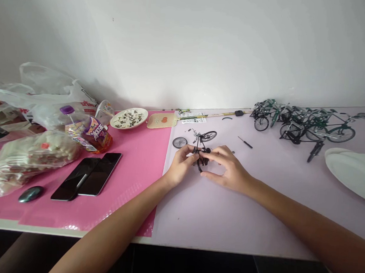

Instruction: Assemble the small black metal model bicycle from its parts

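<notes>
Between my hands is a black model bicycle, its one visible fitted wheel pointing away from me. My left hand grips the near end of the frame, thumb and fingers pinched on it. From the other side, my right hand holds the frame as well, its fingertips on the dark parts at the near end. The fingers hide some of those small parts. Just beyond my left hand a loose spoked wheel lies on the table. To the right of the bicycle is a small black screwdriver.
Several model bicycles stand in a cluster at back right, near a white plate. On the pink mat are two phones, a mouse, a drink bottle, a bag of parts and a bowl of small pieces.
</notes>
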Demonstrator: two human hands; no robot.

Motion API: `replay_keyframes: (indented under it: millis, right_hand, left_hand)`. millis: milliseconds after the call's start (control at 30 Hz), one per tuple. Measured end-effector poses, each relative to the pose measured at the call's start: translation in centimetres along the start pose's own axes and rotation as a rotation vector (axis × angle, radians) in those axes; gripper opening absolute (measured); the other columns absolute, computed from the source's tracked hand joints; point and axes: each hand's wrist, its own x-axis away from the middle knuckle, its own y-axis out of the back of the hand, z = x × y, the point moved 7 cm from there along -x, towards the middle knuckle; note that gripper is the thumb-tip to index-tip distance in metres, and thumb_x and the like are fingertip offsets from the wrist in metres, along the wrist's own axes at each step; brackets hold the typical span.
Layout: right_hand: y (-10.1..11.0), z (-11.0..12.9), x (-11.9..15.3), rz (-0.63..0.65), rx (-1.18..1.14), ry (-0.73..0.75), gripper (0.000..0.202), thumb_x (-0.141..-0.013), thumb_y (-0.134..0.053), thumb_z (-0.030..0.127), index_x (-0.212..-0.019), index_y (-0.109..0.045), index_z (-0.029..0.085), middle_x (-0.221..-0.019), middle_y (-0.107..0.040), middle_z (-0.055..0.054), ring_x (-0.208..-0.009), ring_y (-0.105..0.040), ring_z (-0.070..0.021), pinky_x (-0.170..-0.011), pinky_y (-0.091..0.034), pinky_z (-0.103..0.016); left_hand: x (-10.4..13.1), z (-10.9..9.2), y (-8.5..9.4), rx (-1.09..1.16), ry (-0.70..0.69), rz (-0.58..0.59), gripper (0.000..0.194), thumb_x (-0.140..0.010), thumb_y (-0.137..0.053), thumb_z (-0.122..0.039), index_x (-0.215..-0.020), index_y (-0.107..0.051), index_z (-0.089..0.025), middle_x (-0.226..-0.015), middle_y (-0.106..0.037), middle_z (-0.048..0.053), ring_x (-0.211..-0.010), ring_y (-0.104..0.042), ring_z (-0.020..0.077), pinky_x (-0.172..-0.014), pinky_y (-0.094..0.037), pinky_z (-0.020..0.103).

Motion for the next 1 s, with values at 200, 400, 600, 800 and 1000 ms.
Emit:
replay_keyframes:
  millis: [200, 400, 600, 800, 1000]
  right_hand:
    - [-0.4, 0.1, 0.1, 0.02, 0.047, -0.029, 0.038, -0.098, -0.067, 0.033, -0.136, -0.068, 0.029, -0.096, -0.061, -0.006, -0.095, -0.057, -0.0254, -0.083, -0.056, -0.045]
    - [-0.1, -0.2, 0.1, 0.014, 0.018, -0.04, 0.036, -0.102, -0.06, 0.031, -0.136, -0.068, 0.027, -0.093, -0.059, -0.006, -0.093, -0.056, -0.0238, -0.084, -0.054, -0.043]
    - [2.0, -0.1, -0.8, -0.125, 0.07, 0.022, 0.016, -0.1, -0.059, 0.023, -0.104, -0.075, 0.024, -0.08, -0.064, -0.003, -0.078, -0.057, -0.0212, -0.076, -0.05, -0.039]
    - [6.5, -5.5, -0.7, -0.229, 0.521, -0.152, 0.02, -0.095, -0.063, 0.026, -0.078, -0.072, 0.023, -0.08, -0.073, -0.007, -0.082, -0.061, -0.0266, -0.079, -0.043, -0.043]
    - [9.7, -11.2, 0.9, -0.098, 0.82, -0.394, 0.025, -0.093, -0.059, 0.03, -0.075, -0.074, 0.02, -0.081, -0.074, -0.012, -0.085, -0.061, -0.03, -0.071, -0.039, -0.041]
  left_hand:
    - [0.0, 0.0, 0.1, 0.026, 0.012, -0.003, 0.024, -0.081, -0.07, -0.024, -0.104, -0.065, -0.016, -0.097, -0.068, 0.004, -0.086, -0.067, 0.0166, -0.082, -0.055, 0.031]
    - [-0.1, 0.2, -0.3, -0.047, -0.02, 0.038, 0.028, -0.084, -0.079, -0.033, -0.1, -0.063, -0.016, -0.109, -0.069, 0.007, -0.088, -0.069, 0.0157, -0.08, -0.058, 0.029]
    - [-0.1, 0.8, -0.2, -0.091, 0.048, 0.004, 0.036, -0.086, -0.078, -0.041, -0.108, -0.064, -0.016, -0.101, -0.071, 0.006, -0.078, -0.068, 0.0149, -0.06, -0.051, 0.023]
    - [-0.5, 0.9, 0.7, -0.099, 0.063, -0.083, 0.035, -0.083, -0.081, -0.038, -0.109, -0.07, -0.016, -0.097, -0.074, 0.006, -0.083, -0.07, 0.0171, -0.071, -0.054, 0.027]
    - [-0.8, 1.0, 1.3, -0.041, 0.046, -0.131, 0.038, -0.082, -0.083, -0.037, -0.111, -0.073, -0.016, -0.104, -0.075, 0.008, -0.093, -0.073, 0.0203, -0.083, -0.056, 0.03]
